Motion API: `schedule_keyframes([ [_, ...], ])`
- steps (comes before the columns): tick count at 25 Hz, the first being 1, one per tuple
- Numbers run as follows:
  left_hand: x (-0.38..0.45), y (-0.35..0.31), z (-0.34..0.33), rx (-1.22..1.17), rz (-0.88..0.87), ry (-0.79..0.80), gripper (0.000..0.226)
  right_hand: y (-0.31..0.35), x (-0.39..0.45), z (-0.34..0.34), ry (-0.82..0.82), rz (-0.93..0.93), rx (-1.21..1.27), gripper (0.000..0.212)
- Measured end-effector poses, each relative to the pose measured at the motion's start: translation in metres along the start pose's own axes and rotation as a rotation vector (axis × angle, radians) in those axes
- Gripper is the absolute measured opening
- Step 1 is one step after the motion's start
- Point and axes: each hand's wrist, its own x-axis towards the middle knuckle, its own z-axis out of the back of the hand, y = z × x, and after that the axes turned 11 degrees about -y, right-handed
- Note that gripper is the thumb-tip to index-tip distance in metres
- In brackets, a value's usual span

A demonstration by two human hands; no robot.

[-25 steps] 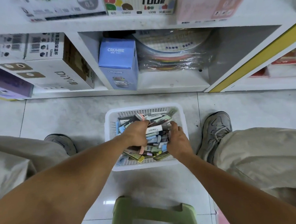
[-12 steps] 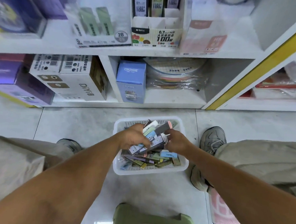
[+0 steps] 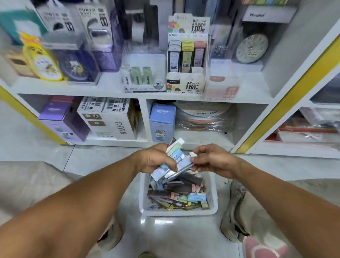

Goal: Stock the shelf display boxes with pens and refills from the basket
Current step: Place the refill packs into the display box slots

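Head view: left hand (image 3: 153, 160) clutches refill packs (image 3: 174, 160); right hand (image 3: 212, 160) pinches one; labels blurred.

The white display box (image 3: 186, 54) on the upper shelf reads "0.7" and "100" on both its header card and its lower front. Beside it, the low box (image 3: 143, 82) carries a round "2B" mark. On the bottom shelf, the blue carton (image 3: 162, 122) says "CRUHRE" and the white carton (image 3: 118, 124) says "DiYi".
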Motion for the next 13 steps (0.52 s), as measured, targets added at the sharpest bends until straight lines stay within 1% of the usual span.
schedule_keyframes([
  [3, -0.026, -0.036, 0.011, -0.081, -0.013, -0.02, 0.032, 0.04, -0.017, -0.005, -0.073, 0.16, -0.018, 0.02],
  [5, -0.044, -0.061, 0.018, -0.133, -0.047, -0.021, 0.031, 0.069, -0.029, -0.012, -0.137, 0.273, -0.07, 0.017],
  [7, -0.062, -0.086, 0.024, -0.204, -0.087, -0.031, 0.03, 0.099, -0.038, -0.017, -0.194, 0.372, -0.115, 0.02],
  [10, -0.085, -0.122, 0.034, -0.318, -0.145, -0.075, 0.03, 0.146, -0.052, -0.018, -0.237, 0.476, -0.125, 0.023],
  [13, -0.101, -0.153, 0.046, -0.4, -0.164, -0.137, 0.034, 0.188, -0.062, -0.018, -0.259, 0.542, -0.202, 0.017],
])
